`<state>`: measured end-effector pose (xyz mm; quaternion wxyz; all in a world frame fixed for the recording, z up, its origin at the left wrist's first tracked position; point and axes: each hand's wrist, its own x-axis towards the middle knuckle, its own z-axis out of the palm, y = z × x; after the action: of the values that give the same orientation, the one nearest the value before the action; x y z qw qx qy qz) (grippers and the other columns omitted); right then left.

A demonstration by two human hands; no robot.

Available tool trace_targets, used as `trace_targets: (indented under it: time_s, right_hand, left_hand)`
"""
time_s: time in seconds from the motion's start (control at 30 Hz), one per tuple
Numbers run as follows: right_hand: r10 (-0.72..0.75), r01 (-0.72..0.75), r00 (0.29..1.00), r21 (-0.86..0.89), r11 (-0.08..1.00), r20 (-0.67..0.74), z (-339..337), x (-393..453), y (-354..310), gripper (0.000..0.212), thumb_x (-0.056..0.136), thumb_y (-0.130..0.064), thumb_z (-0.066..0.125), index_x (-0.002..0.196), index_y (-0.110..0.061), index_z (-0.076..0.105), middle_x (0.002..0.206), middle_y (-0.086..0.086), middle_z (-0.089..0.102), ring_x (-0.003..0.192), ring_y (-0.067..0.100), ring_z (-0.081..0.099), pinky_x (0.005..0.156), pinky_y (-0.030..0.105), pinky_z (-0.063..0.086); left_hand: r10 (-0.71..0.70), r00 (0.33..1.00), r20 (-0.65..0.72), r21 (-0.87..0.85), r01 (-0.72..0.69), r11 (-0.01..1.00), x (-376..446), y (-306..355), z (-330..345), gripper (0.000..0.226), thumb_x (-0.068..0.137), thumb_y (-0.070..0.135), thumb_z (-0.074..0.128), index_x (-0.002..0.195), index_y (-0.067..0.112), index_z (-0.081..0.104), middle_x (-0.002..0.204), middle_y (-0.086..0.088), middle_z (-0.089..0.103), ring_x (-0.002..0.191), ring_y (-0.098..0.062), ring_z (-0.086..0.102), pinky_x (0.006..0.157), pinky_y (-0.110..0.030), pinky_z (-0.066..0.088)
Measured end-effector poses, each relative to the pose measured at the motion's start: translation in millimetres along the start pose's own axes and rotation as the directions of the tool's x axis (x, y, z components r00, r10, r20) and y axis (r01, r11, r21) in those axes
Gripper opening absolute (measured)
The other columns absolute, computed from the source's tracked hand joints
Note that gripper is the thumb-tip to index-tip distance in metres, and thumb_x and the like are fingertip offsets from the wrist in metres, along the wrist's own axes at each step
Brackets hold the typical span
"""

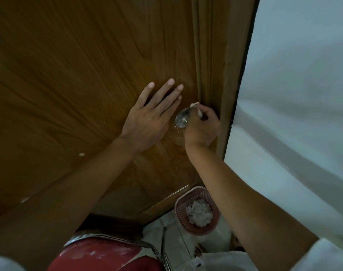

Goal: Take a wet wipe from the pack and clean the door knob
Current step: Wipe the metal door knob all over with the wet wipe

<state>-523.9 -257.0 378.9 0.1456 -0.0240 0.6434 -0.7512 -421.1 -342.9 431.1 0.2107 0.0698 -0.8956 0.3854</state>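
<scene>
The left hand (147, 122) lay flat with straight fingers on the door (78, 75) at nine o'clock of the door knob (182, 119), probably steadying it, while the right hand (203, 126) pinched the wet wipe (196, 106) against the knob to rub it

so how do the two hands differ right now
The left hand lies flat on the wooden door with straight, spread fingers and holds nothing; the right hand is curled, gripping a white wet wipe against the metal door knob. The left sits beside the knob; the right is on it. Both are bare.
</scene>
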Motion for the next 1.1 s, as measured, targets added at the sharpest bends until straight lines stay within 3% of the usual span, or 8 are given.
trace_targets:
  time_s: [0.07, 0.33, 0.43, 0.53, 0.63, 0.77, 0.93, 1.1]
  right_hand:
    - [0.084, -0.080, 0.995, 0.068, 0.994, -0.051, 2.7, -1.4, -4.0, 0.014, 0.094, -0.021, 0.069, 0.108, -0.020, 0.073, 0.103, -0.009, 0.071, 0.088, 0.000, 0.064, 0.057, 0.003, 0.048]
    - [-0.086, 0.086, 0.996, 0.054, 0.995, -0.007, 3.5, -0.4, -22.5, 0.012, 0.095, -0.024, 0.069, 0.104, -0.024, 0.077, 0.104, -0.010, 0.073, 0.093, -0.004, 0.063, 0.066, -0.003, 0.045]
    - [0.108, -0.099, 0.991, 0.112, 0.989, -0.075, 2.1, -3.8, -12.6, 0.014, 0.094, -0.024, 0.070, 0.105, -0.024, 0.077, 0.107, -0.010, 0.074, 0.098, 0.004, 0.066, 0.067, 0.009, 0.051]
    - [0.407, -0.377, 0.911, 0.258, 0.890, -0.073, 0.3, -4.0, -12.5, 0.016, 0.093, -0.023, 0.071, 0.107, -0.023, 0.077, 0.114, -0.003, 0.073, 0.104, 0.016, 0.068, 0.070, 0.019, 0.054]
    - [0.485, -0.451, 0.873, 0.300, 0.840, -0.045, 2.3, -0.9, -22.0, 0.016, 0.090, -0.026, 0.074, 0.105, -0.022, 0.078, 0.112, -0.001, 0.074, 0.103, 0.017, 0.068, 0.072, 0.023, 0.056]
    - [0.310, -0.289, 0.949, 0.237, 0.928, -0.058, 1.3, -5.4, -18.3, 0.016, 0.092, -0.024, 0.073, 0.107, -0.024, 0.077, 0.101, -0.015, 0.070, 0.090, 0.002, 0.063, 0.060, 0.007, 0.047]
    - [0.339, -0.316, 0.937, 0.212, 0.925, -0.081, -0.5, -0.3, -10.9, 0.015, 0.092, -0.023, 0.072, 0.106, -0.022, 0.077, 0.110, -0.006, 0.073, 0.098, 0.010, 0.067, 0.072, 0.017, 0.056]
    - [-0.088, 0.091, 0.996, -0.090, 0.992, 0.034, -12.6, -0.7, 1.8, 0.020, 0.097, -0.021, 0.066, 0.114, -0.018, 0.075, 0.102, -0.009, 0.071, 0.088, -0.002, 0.062, 0.074, 0.008, 0.052]
  left_hand:
    - [0.002, 1.000, 0.000, 0.005, -0.002, 1.000, 0.4, 0.1, 1.0, 0.050, 0.105, 0.024, 0.043, 0.152, 0.007, 0.041, 0.164, -0.010, 0.028, 0.152, -0.030, 0.023, 0.124, -0.049, 0.006]
    - [-0.003, 1.000, 0.008, 0.000, 0.003, 1.000, 1.0, -0.1, 1.5, 0.049, 0.107, 0.027, 0.040, 0.152, 0.008, 0.042, 0.165, -0.009, 0.027, 0.153, -0.029, 0.021, 0.124, -0.049, 0.004]
    - [-0.002, 1.000, 0.008, 0.002, 0.002, 1.000, 0.5, 0.0, 1.0, 0.048, 0.107, 0.026, 0.038, 0.151, 0.007, 0.042, 0.164, -0.009, 0.028, 0.153, -0.030, 0.022, 0.124, -0.049, 0.005]
    - [0.008, 1.000, 0.000, 0.005, -0.008, 1.000, 0.7, -0.2, 0.6, 0.048, 0.106, 0.023, 0.041, 0.151, 0.007, 0.043, 0.164, -0.010, 0.029, 0.152, -0.030, 0.024, 0.123, -0.050, 0.009]
    - [0.008, 1.000, 0.004, 0.005, -0.008, 1.000, 1.0, -1.4, 0.7, 0.048, 0.106, 0.024, 0.039, 0.151, 0.007, 0.043, 0.164, -0.010, 0.029, 0.152, -0.030, 0.024, 0.123, -0.050, 0.008]
    - [0.011, 1.000, 0.004, 0.008, -0.011, 1.000, 1.4, -0.7, -1.3, 0.048, 0.107, 0.025, 0.036, 0.150, 0.006, 0.043, 0.164, -0.010, 0.029, 0.152, -0.030, 0.024, 0.123, -0.050, 0.008]
    - [0.002, 1.000, 0.000, 0.006, -0.002, 1.000, 1.6, -1.1, -1.3, 0.047, 0.106, 0.024, 0.039, 0.149, 0.006, 0.045, 0.163, -0.010, 0.030, 0.152, -0.030, 0.025, 0.124, -0.049, 0.005]
    - [0.005, 1.000, 0.001, 0.018, -0.005, 1.000, 1.3, 0.1, -0.3, 0.046, 0.108, 0.025, 0.033, 0.149, 0.008, 0.046, 0.163, -0.009, 0.031, 0.152, -0.030, 0.026, 0.123, -0.049, 0.008]
